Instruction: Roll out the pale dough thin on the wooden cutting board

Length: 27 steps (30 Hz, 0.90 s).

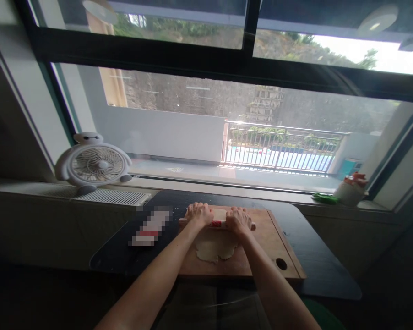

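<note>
A rolling pin (216,224) lies crosswise on a sheet of rolled dough (215,245), toward the dough's far end. My left hand (199,214) is closed over the left part of the pin. Over its right part, my right hand (239,218) is closed in the same way. A red mark shows on the pin between the two hands. The dough is pale and flat, with an uneven near edge, and a little of it shows beyond the pin. Beneath it is a wooden cutting board (261,256) with a round hole near its right front corner.
The board rests on a dark table (325,270) by a window. Left of the board lies a pixelated item (153,229). A white fan (96,165) stands at the left by the window. On the sill at right are a white container (349,191) and something green (325,198).
</note>
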Tool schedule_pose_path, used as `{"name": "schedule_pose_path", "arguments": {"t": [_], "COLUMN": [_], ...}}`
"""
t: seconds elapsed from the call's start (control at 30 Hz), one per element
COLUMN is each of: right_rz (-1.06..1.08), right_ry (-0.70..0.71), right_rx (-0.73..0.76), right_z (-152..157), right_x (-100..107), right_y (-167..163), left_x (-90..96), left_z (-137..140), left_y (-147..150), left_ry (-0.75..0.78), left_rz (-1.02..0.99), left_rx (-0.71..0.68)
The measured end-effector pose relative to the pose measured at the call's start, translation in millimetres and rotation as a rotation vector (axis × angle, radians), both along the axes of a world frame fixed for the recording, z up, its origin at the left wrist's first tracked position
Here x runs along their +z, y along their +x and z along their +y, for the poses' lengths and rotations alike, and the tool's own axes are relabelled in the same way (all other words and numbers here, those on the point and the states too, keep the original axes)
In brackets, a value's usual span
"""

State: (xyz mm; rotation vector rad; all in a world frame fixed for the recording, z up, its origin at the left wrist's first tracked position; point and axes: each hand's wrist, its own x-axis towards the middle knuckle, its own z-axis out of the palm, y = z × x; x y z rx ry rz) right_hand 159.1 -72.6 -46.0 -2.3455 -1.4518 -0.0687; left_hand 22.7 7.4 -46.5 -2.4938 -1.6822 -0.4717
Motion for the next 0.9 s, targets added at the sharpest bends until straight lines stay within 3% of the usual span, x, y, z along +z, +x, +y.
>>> {"name": "schedule_pose_path", "arguments": {"t": [0.27, 0.67, 0.9], "right_rz": [-0.017, 0.013, 0.039], "right_ry": [0.049, 0.053, 0.012], "right_rx": [-0.003, 0.012, 0.008], "right_z": [-1.2, 59.2, 66.0], "right_x": [-3.1, -1.8, -4.6], "right_y": [-1.8, 25.7, 29.8], "left_x": [3.9, 6.6, 5.4], "left_z": [-11.1, 45.7, 49.5], "left_y": [-0.6, 20.4, 23.2], "left_ry": [0.083, 0.155, 0.144], "left_rz": [-0.046, -0.075, -0.050], "left_rx": [-0.008, -0.057, -0.085]}}
